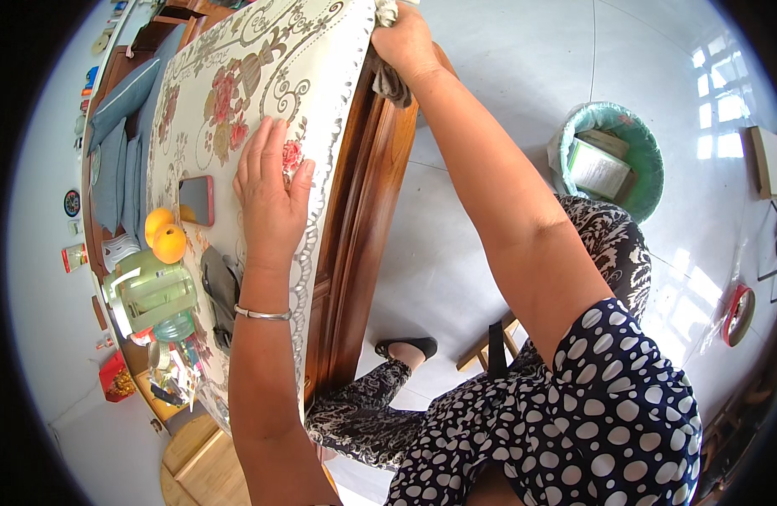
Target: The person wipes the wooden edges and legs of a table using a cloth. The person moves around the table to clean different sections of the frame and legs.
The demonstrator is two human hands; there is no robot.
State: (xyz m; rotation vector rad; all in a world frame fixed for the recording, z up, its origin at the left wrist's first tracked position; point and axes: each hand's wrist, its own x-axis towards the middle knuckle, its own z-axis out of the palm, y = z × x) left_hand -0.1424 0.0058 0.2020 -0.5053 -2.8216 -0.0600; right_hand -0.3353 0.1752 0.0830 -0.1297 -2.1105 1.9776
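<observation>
My left hand [270, 190] lies flat on the cream floral tablecloth [266, 72], fingers stretched out and holding nothing. A silver bangle circles that wrist. At the table's far right edge, my right hand [405, 46] is closed around a greyish cloth [392, 84], which hangs down over the wooden side [367, 194]. Part of the cloth is hidden under the fingers. Left of my left hand rests a phone [196, 201] with a pink edge. Two orange fruits [165, 236] sit beside the phone.
A green pitcher [156, 295], a dark grey bag-like item [220, 287] and several small things crowd the table's near left. Blue cushions [118, 160] line a seat beyond it. On the floor stands a green-lined bin [650, 173] holding boxes. A wooden stool [203, 464] is at the lower left.
</observation>
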